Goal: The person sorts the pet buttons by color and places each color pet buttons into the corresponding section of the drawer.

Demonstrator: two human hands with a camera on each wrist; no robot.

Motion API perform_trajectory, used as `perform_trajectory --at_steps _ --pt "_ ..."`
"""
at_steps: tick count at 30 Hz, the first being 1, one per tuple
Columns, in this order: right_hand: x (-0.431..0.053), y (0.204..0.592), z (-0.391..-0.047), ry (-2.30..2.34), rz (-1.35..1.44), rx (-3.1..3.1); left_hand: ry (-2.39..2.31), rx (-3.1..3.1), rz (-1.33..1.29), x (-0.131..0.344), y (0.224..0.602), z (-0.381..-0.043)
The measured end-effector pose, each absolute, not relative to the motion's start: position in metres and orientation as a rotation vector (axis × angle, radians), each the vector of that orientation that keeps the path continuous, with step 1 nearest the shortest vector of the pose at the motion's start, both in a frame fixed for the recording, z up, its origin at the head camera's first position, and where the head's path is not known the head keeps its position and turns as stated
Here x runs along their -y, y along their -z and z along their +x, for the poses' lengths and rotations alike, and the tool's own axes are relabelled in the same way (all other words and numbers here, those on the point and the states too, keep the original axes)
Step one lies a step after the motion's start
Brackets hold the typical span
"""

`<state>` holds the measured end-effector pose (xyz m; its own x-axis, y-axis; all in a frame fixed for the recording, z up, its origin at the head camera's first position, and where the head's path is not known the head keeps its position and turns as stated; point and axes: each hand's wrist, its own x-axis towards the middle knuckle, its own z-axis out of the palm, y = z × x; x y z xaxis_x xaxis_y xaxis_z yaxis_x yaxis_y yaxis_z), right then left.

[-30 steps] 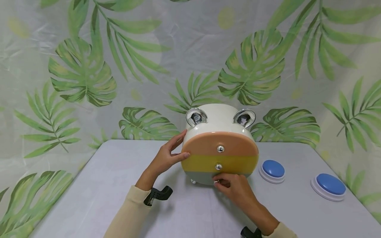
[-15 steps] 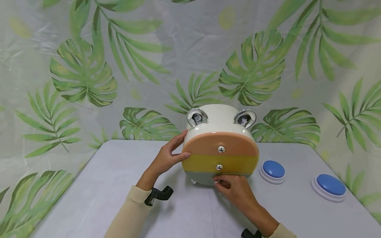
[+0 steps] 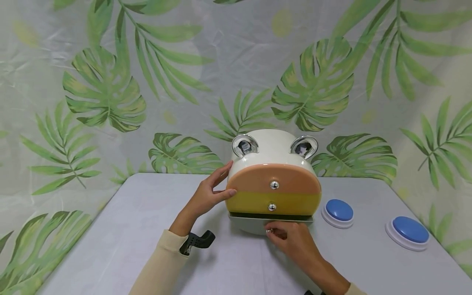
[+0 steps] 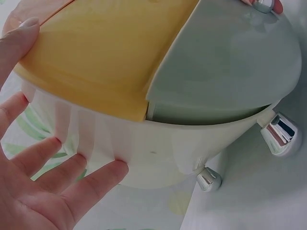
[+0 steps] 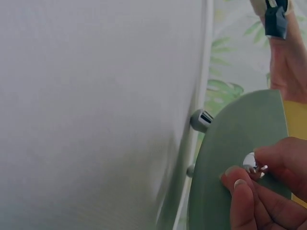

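Observation:
A small rounded drawer cabinet with a cream body and silver-rimmed ears stands on the table. Its front has an orange drawer, a yellow drawer and a grey-green bottom drawer. The bottom drawer is pulled out a short way, with a dark gap above its front. My right hand pinches the silver knob of that drawer between thumb and fingers. My left hand rests on the cabinet's left side, its straight fingertips touching the cream wall and its thumb on the front.
Two blue push buttons on white bases sit right of the cabinet, one nearer and one farther back. Short silver feet hold the cabinet off the white table. A leaf-print cloth hangs behind.
The bottom drawer has slid from closed to partly out, toward me, with my right hand on its knob. My left hand has stayed at the cabinet's side.

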<state>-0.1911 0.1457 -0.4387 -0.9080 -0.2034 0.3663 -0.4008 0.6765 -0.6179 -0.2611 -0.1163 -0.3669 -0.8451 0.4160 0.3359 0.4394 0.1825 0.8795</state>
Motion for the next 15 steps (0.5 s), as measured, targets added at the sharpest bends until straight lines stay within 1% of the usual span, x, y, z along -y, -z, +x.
perform_trajectory --at_steps 15 --pt "-0.145 0.436 -0.173 -1.056 0.458 2.642 1.792 2.398 -0.868 0.117 0.368 -0.262"
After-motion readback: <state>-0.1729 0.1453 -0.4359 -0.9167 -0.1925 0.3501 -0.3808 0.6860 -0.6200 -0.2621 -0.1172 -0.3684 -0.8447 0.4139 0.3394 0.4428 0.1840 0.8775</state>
